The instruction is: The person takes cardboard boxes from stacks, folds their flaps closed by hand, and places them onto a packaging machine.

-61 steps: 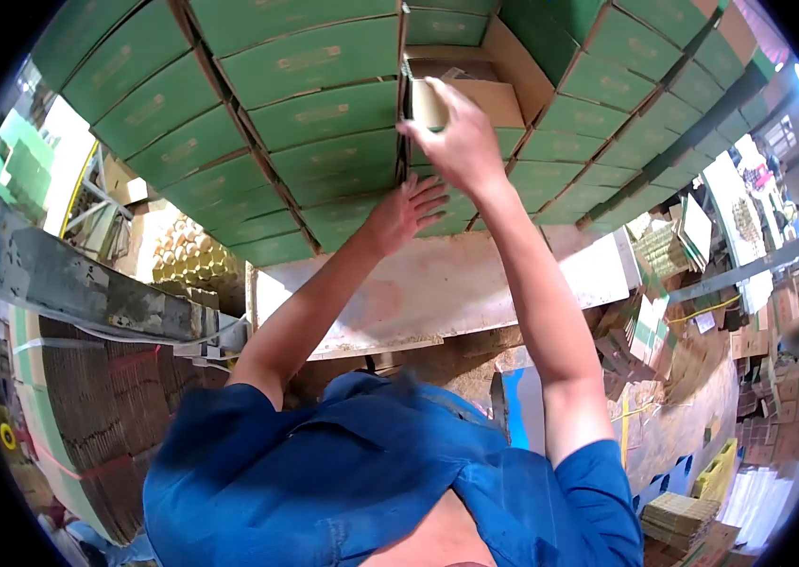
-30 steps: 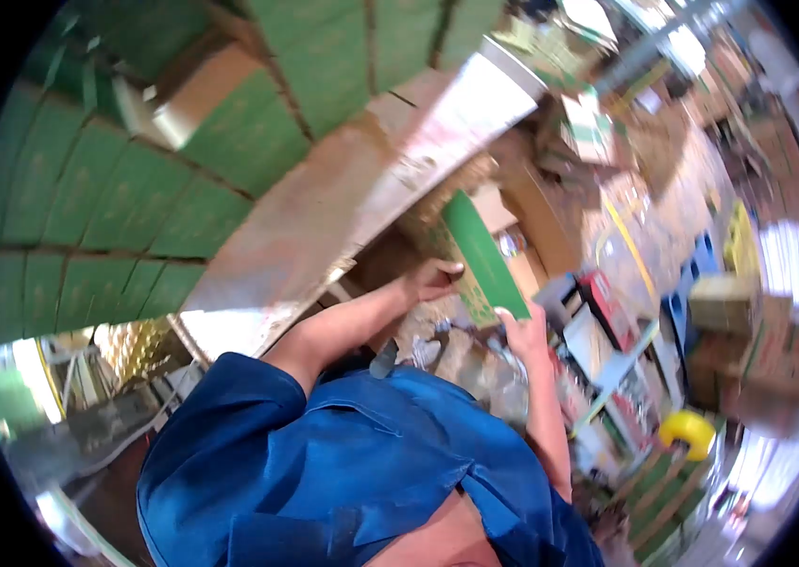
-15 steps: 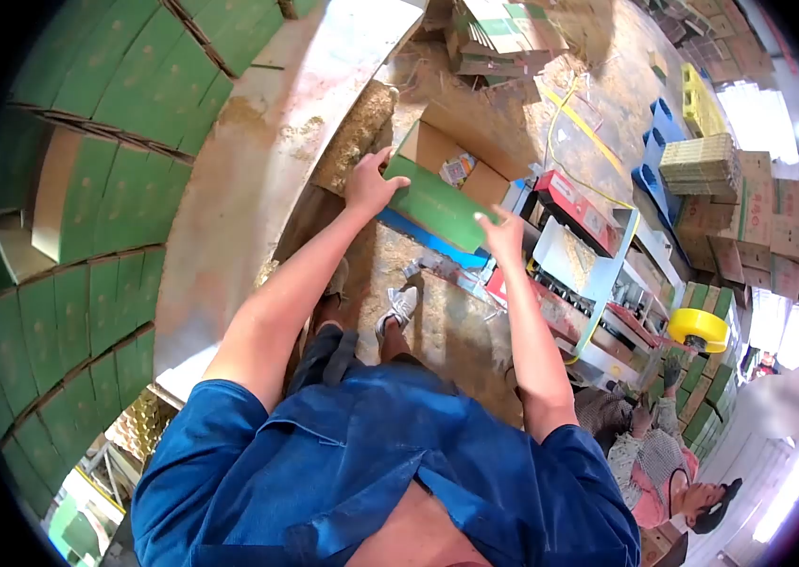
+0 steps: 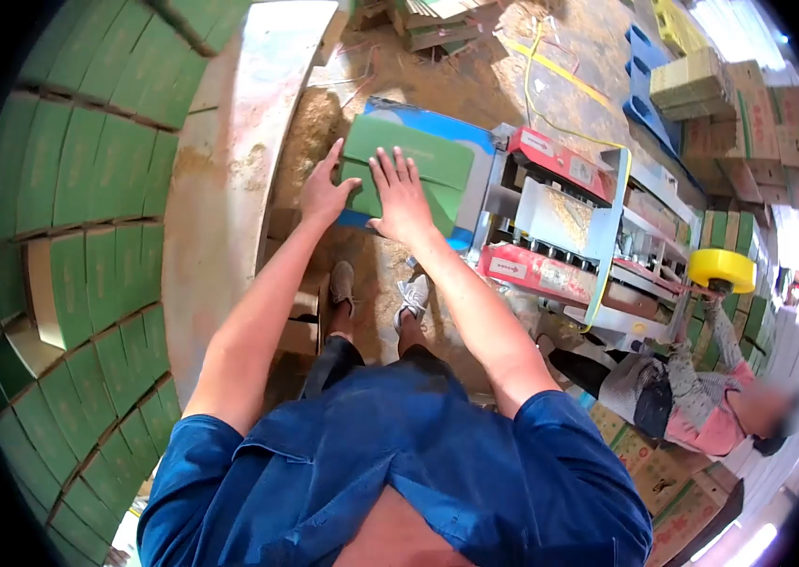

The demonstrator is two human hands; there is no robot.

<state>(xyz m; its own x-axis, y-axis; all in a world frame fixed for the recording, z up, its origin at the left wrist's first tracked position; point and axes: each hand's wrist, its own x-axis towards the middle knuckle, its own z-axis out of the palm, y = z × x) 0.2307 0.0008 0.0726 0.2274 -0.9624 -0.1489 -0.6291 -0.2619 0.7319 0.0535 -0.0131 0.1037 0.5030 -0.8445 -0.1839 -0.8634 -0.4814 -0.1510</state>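
Observation:
A green carton [image 4: 437, 161] lies on a blue and grey surface [image 4: 475, 137] at the infeed end of a machine, its top flaps folded down. My right hand [image 4: 401, 197] rests on its top with the fingers spread. At the carton's left edge, my left hand [image 4: 326, 192] has its fingers apart, fingertips near or touching the side. Neither hand is wrapped round anything. The carton's contents are hidden under the flaps.
Red side units [image 4: 541, 269] and a yellow tape roll [image 4: 722, 271] belong to the machine at the right. A co-worker [image 4: 692, 406] stands beyond it. Stacked green cartons [image 4: 111, 170] line the left, beside a pale ledge [image 4: 262, 104]. Brown boxes [image 4: 749, 123] stand upper right.
The view has turned from the carton stack to the machine. The carton, open half a second ago, is now closed on the blue surface. My right hand has moved from its side onto its top.

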